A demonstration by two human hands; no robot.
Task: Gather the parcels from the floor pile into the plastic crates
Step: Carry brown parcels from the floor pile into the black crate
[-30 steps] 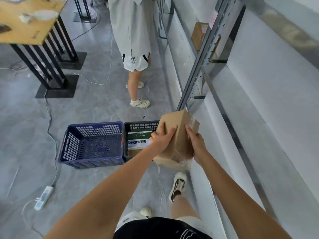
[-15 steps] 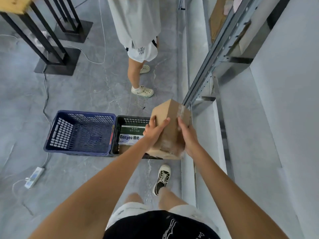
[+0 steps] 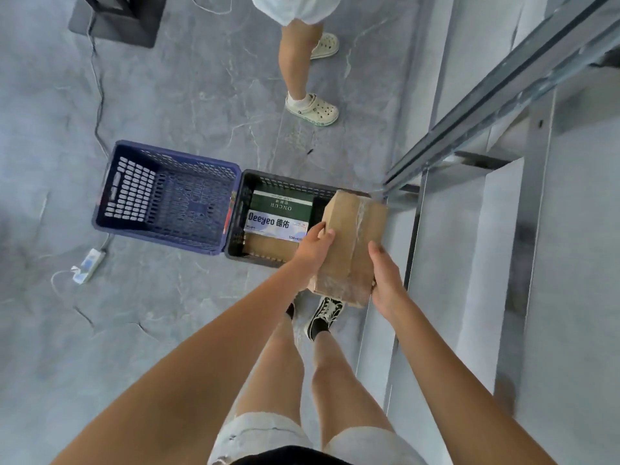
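I hold a taped brown cardboard parcel (image 3: 352,246) between both hands, above the right end of the black crate (image 3: 236,229). My left hand (image 3: 313,250) presses its left side and my right hand (image 3: 385,280) its right side. The black crate on the floor holds a green box (image 3: 281,206), a white Deeyeo-labelled box (image 3: 276,226) and a brown parcel (image 3: 268,248) underneath. A blue crate (image 3: 134,199) stands empty, touching the black crate's left side.
Another person's legs and cream clogs (image 3: 313,109) stand just beyond the crates. A metal shelf rack (image 3: 486,129) runs along the right. A power strip (image 3: 88,265) with cable lies on the grey floor at left. A black table base (image 3: 117,18) sits far left.
I have stepped closer to the crates and tilted my view down; the parcel, held in both hands, now sits lower over the black crate's right end.
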